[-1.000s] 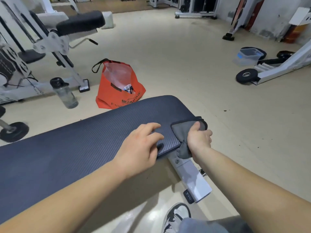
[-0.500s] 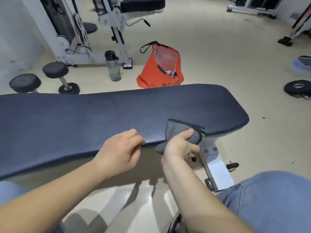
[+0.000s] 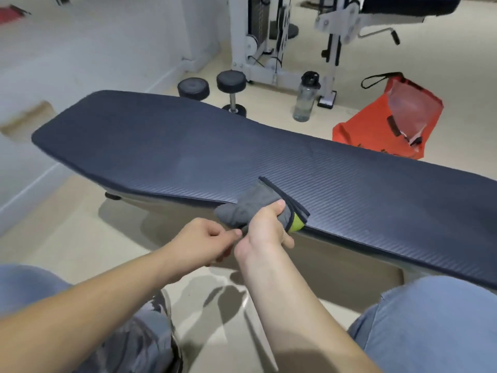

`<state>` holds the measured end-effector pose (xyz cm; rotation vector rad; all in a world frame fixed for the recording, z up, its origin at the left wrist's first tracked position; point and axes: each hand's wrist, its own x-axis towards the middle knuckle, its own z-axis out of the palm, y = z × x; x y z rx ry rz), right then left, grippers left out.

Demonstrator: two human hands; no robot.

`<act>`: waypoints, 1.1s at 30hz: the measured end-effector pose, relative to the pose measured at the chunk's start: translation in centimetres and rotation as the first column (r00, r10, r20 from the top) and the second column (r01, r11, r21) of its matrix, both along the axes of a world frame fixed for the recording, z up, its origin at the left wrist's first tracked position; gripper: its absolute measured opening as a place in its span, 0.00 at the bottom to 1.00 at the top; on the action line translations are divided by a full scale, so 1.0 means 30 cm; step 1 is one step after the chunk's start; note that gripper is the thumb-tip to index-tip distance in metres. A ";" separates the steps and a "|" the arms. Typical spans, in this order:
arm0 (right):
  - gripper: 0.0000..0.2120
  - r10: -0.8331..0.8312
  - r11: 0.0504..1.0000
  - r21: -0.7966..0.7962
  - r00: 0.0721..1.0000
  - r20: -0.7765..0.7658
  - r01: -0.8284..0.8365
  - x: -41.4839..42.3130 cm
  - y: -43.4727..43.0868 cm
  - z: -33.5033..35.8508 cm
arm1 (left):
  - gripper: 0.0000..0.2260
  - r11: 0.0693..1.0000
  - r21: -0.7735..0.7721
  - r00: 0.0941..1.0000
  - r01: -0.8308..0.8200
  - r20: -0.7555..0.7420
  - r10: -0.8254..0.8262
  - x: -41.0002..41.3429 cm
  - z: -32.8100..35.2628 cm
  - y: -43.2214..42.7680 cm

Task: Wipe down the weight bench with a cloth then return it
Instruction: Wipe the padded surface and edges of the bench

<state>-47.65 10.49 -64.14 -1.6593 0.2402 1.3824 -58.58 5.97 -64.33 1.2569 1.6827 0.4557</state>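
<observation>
The weight bench [image 3: 161, 146] has a long dark navy ribbed pad that runs across the view from upper left to right. A grey cloth [image 3: 252, 200] with a dark hem and a green tag is folded over the pad's near edge. My right hand [image 3: 266, 230] grips the cloth there, thumb on top. Just left of it and below the pad's edge, my left hand [image 3: 204, 240] is curled, and its thumb and forefinger pinch the cloth's hanging lower corner.
Behind the bench on the floor stand an orange bag [image 3: 376, 125], a clear water bottle [image 3: 305, 100] and dumbbells [image 3: 231, 84]. A white machine frame [image 3: 269, 49] is further back. A pale wall is at left. My knee in jeans [image 3: 430, 319] is at lower right.
The view has swung left along the bench. My right hand slid the cloth from the pad's right end to its near edge. My left hand left the pad and closed in on the cloth.
</observation>
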 end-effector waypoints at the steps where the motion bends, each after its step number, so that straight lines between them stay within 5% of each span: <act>1: 0.32 0.032 0.999 0.011 0.999 -0.026 -0.031 -0.023 -0.003 0.000 | 0.22 0.998 -0.041 0.995 -0.039 0.095 0.043 0.009 0.001 -0.006; 5: 0.32 0.261 0.959 0.134 0.961 -0.090 -0.248 -0.021 -0.032 0.001 | 0.23 0.932 -0.192 0.897 -0.308 0.268 0.351 0.071 -0.021 0.020; 11: 0.28 0.645 0.730 0.085 0.725 0.243 -0.678 0.154 -0.121 -0.010 | 0.21 0.823 -0.366 0.625 -0.435 0.535 0.568 0.179 -0.037 0.060; 16: 0.35 0.673 0.542 -0.203 0.277 0.686 -0.815 0.167 -0.111 0.016 | 0.18 0.752 -0.481 0.363 -0.452 0.671 0.647 0.165 -0.026 0.089; 21: 0.34 0.565 0.463 -0.280 0.037 0.824 -0.841 0.050 -0.056 0.095 | 0.11 0.690 -0.495 0.282 -0.529 0.664 0.693 0.064 -0.022 0.101; 27: 0.29 0.478 0.361 -0.207 -0.010 0.878 -0.909 -0.193 0.027 0.124 | 0.09 0.500 -0.520 0.166 -0.693 0.559 0.812 -0.165 -0.020 0.109; 33: 0.27 0.491 0.217 -0.162 -0.036 0.870 -0.963 -0.392 0.087 0.114 | 0.15 0.264 -0.375 0.048 -0.888 0.497 0.867 -0.494 -0.061 0.153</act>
